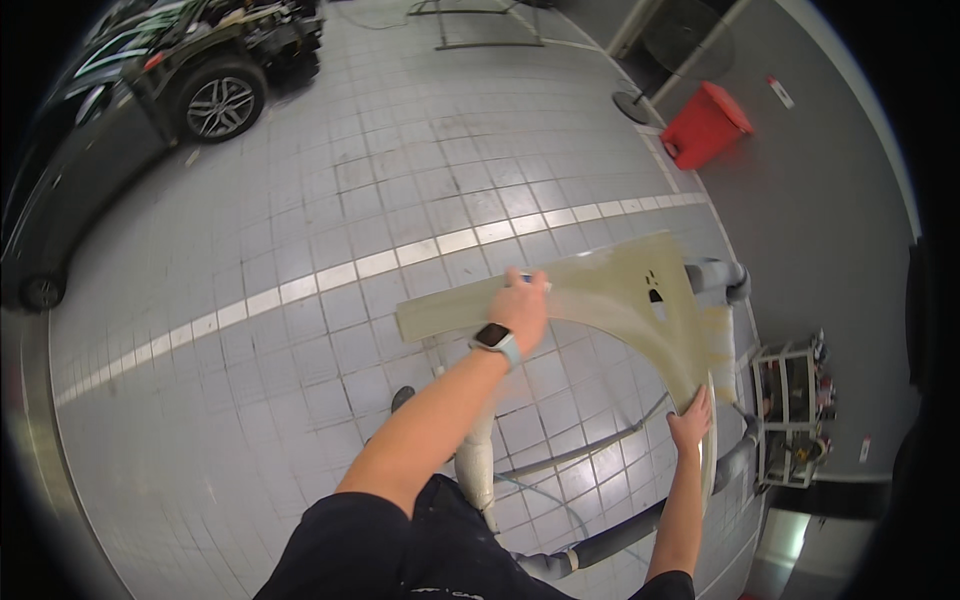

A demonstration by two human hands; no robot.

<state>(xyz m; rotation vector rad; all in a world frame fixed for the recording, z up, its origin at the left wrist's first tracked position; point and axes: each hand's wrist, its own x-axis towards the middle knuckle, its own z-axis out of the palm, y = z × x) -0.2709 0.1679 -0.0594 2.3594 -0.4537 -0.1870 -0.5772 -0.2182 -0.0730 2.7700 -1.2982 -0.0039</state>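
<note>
A car fender point(600, 275) in a dull yellow-green coat lies across a padded stand, its wheel arch curving toward me. My left hand point(520, 308), with a watch on the wrist, is closed over its narrow left part. Under those fingers a bit of a small blue-and-white object point(527, 281) shows; most of it is hidden, so its kind is unclear. At the fender's near right end, my right hand point(690, 424) grips the edge, fingers over the panel and thumb apart on the inner side.
Wrapped stand tubes point(478, 470) run below the fender, with a dark padded bar point(620, 535) close to me. A dark car point(110, 160) with its front stripped stands at far left. A red bin point(708, 126) and a shelf cart point(790, 410) line the right wall.
</note>
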